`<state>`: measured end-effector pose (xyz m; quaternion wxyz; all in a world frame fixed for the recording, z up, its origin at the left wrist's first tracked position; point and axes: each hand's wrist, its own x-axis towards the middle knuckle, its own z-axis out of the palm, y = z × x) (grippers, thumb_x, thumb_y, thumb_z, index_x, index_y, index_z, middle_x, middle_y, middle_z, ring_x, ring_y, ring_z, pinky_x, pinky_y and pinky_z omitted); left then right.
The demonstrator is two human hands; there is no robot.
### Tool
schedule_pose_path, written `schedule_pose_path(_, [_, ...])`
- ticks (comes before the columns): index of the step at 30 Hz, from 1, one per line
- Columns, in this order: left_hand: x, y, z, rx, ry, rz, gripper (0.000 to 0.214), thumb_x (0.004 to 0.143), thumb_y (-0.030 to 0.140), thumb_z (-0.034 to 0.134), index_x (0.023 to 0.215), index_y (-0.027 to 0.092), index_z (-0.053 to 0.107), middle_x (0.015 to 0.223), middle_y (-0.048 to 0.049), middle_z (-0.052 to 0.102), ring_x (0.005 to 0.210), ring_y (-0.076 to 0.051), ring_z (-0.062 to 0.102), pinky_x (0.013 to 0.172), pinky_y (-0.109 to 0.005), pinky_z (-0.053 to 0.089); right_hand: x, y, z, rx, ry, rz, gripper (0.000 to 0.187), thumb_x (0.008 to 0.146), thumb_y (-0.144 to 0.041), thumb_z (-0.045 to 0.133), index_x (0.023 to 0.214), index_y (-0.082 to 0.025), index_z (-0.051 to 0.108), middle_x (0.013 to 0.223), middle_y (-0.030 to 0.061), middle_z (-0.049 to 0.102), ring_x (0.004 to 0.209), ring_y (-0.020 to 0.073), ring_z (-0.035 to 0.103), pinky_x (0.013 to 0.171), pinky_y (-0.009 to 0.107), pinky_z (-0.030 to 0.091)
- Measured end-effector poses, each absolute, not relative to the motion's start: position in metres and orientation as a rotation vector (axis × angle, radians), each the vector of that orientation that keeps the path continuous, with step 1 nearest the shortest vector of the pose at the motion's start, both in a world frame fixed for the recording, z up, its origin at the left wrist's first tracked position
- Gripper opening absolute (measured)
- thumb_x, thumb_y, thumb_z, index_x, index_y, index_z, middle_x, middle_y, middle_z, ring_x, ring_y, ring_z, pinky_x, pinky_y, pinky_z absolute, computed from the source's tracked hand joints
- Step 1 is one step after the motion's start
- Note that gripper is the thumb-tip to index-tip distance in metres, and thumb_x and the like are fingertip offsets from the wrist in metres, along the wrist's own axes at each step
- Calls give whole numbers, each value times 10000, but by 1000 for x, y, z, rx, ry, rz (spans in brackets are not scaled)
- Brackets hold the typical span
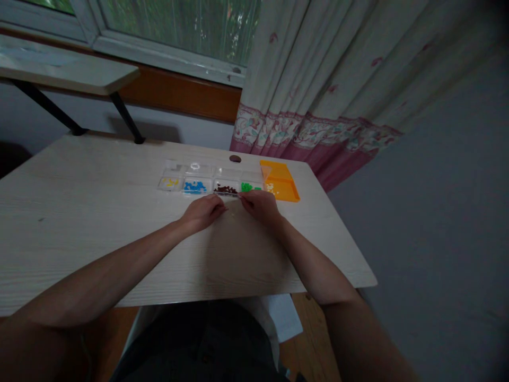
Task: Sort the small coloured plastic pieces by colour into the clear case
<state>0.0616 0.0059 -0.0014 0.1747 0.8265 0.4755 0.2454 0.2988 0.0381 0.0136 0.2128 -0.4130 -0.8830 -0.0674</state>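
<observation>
My left hand and my right hand rest on the pale wooden table, fingertips pinched and almost meeting just in front of a row of small clear boxes. The boxes hold yellow beads, blue beads, dark brown beads and green beads. Both hands are nearest the brown-bead box. What the fingertips pinch is too small to make out. An orange tray lies right of the green box, close to my right hand.
A round cable hole sits near the table's far edge. A second table stands behind on the left, under a window. A patterned curtain hangs at the back right. The table's right edge drops to the floor.
</observation>
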Motion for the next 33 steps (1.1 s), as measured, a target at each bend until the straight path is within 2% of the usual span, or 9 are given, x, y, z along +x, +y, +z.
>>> schedule_pose_path(5, [58, 12, -3, 2073, 1269, 987, 393, 940, 454, 391, 741, 183, 593, 729, -27, 599, 702, -161, 547, 667, -273, 430, 288, 28, 17, -941, -2520, -150, 301, 981, -362, 485, 1112, -233, 724, 814, 48, 720, 720, 130, 623, 655, 228, 410])
schedule_pose_path(10, [58, 14, -3, 1966, 1246, 1068, 445, 916, 529, 405, 705, 179, 581, 692, -24, 599, 667, -154, 531, 643, -262, 429, 266, 15, 15, -966, -2520, -139, 319, 983, -396, 496, 1198, -259, 687, 833, 38, 737, 724, 136, 637, 650, 232, 412])
schedule_pose_path(19, [58, 14, -5, 2013, 1215, 1045, 470, 927, 534, 403, 655, 181, 553, 651, -10, 565, 633, -139, 493, 608, -243, 408, 255, 10, 10, -1008, -2495, -206, 280, 999, -353, 479, 1099, -244, 717, 781, 33, 731, 698, 129, 637, 639, 234, 408])
schedule_pose_path(33, [58, 13, 0, 2045, 1273, 1024, 470, 928, 499, 409, 603, 180, 523, 593, 3, 511, 591, -135, 463, 578, -251, 360, 248, 2, 18, -962, -2590, -390, 207, 976, -235, 518, 1081, -199, 693, 763, 31, 710, 695, 137, 623, 614, 278, 367])
